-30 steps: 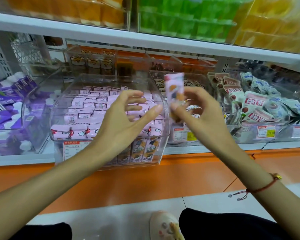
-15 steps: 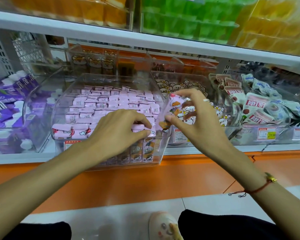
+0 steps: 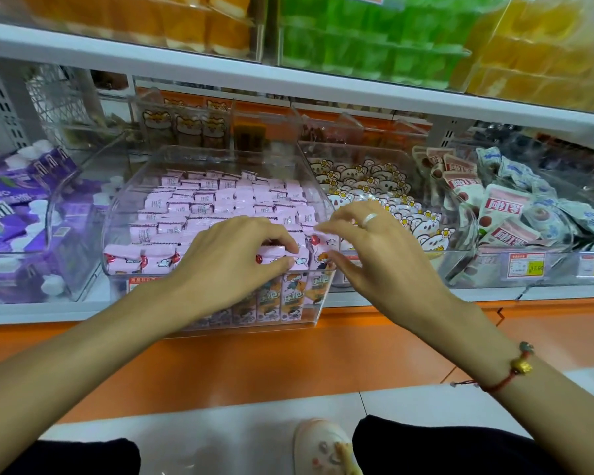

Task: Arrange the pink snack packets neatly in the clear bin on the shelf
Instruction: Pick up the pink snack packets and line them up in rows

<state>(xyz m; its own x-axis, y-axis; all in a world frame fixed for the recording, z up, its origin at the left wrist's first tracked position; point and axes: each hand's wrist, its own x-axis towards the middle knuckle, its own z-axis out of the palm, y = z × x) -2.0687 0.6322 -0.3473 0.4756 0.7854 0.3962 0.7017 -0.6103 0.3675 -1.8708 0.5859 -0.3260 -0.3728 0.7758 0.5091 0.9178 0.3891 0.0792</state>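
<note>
Head view: your left hand (image 3: 234, 265) has curled fingers (image 3: 282, 240), with thumb pinching a front-row pink packet (image 3: 271, 251) in the clear bin (image 3: 124, 214) on the shelf (image 3: 426, 294). Your right hand (image 3: 384, 255) has fingers (image 3: 326, 228) loosely spread, tips touching the packet at the bin's right front corner (image 3: 318, 258); whether they grip it, cannot tell.

Scene evenly and brightly lit; shadows soft and faint. Glare noted on clear bin (image 3: 124, 214) walls. Shelf edge (image 3: 288, 77) bowed by wide-angle distortion. Upper shelf goods blurred; frame corners softened.
</note>
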